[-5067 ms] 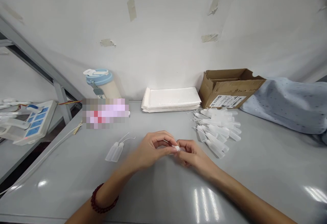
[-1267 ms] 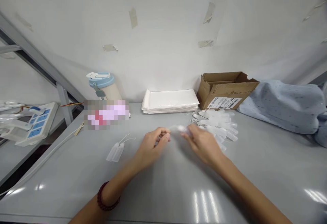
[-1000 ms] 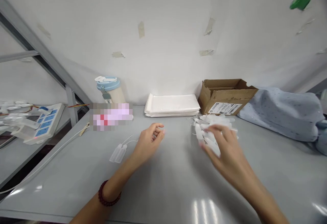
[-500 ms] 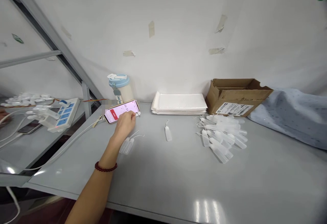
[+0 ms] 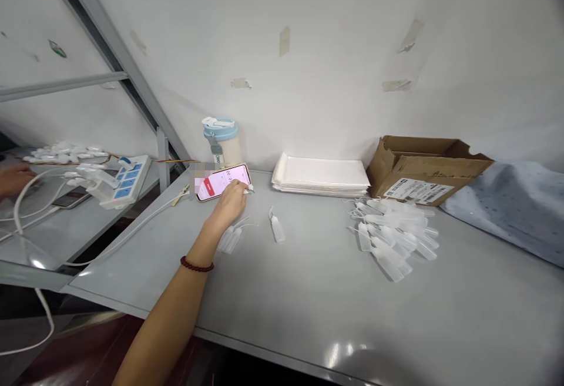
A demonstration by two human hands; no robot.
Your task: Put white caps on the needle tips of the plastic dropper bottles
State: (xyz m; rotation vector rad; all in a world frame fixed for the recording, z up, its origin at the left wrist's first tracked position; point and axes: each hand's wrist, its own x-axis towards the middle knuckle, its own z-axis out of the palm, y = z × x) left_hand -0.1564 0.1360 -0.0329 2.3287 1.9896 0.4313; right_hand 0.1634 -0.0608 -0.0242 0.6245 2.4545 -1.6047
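My left hand [image 5: 231,202] is at the phone's right end, fingers curled and closed. A small white piece [image 5: 251,188] shows just past the fingertips; whether they grip it I cannot make out. The lit phone [image 5: 210,188] leans against a cup with a blue lid [image 5: 221,133]. Under my wrist side lie a couple of small translucent squeeze bottles [image 5: 230,239] with thin tips. A single squeeze bottle [image 5: 277,230] rests apart to their right. Further right is a heap of such bottles [image 5: 392,236]. My right hand is out of view.
A stack of white padded envelopes [image 5: 324,175] stands by the wall, beside an open cardboard box [image 5: 423,168] and a pale blue cloth [image 5: 515,204]. A white cable [image 5: 136,230] crosses the table's left. Another person's hand [image 5: 15,180] is near a power strip [image 5: 127,181].
The view has shifted, moving most things rightward in the picture. The single bottle has slid left relative to the table. My left hand stays beside the phone.
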